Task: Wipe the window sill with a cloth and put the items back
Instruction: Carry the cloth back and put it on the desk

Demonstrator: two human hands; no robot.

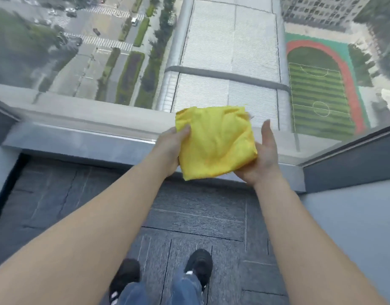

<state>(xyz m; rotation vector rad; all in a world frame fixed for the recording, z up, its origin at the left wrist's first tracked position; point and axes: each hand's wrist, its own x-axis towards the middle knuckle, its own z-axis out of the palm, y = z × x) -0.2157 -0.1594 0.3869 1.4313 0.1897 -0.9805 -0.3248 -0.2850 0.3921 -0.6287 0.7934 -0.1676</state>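
A folded yellow cloth [216,142] is held in the air above the grey window sill [79,142], between both hands. My left hand [169,148] grips its left edge with the thumb on top. Under the cloth's right side lies my right hand [263,157], palm up and fingers stretched along the edge. No other items show on the sill.
The sill runs left to right below a large window pane [211,51] that looks down on a street, a roof and a sports field. Grey walls [354,216] close in on both sides. My feet [198,265] stand on dark carpet tiles.
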